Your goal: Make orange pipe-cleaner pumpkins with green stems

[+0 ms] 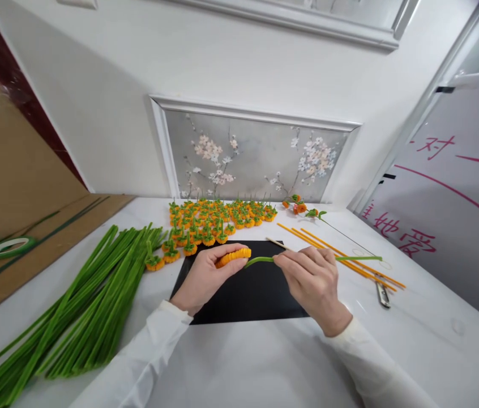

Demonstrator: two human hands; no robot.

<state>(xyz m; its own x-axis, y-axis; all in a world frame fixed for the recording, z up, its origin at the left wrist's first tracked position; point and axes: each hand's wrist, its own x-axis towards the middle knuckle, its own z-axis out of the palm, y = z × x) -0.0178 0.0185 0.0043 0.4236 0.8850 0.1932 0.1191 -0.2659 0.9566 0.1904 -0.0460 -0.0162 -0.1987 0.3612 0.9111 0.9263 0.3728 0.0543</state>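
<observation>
My left hand is closed on an orange coiled pipe-cleaner flower head, gripped between thumb and fingers. A green pipe cleaner runs from beside the flower head to the right. My right hand pinches that green stem, and its straight end sticks out past the knuckles. Whether the stem is fixed to the flower head cannot be made out. Both hands are over a black mat on the white table.
Many finished orange flower heads with green tops stand in rows behind the mat. A bundle of green pipe cleaners lies left. Orange pipe cleaners, a nail clipper and a flower sprig lie right. Green tape sits on cardboard.
</observation>
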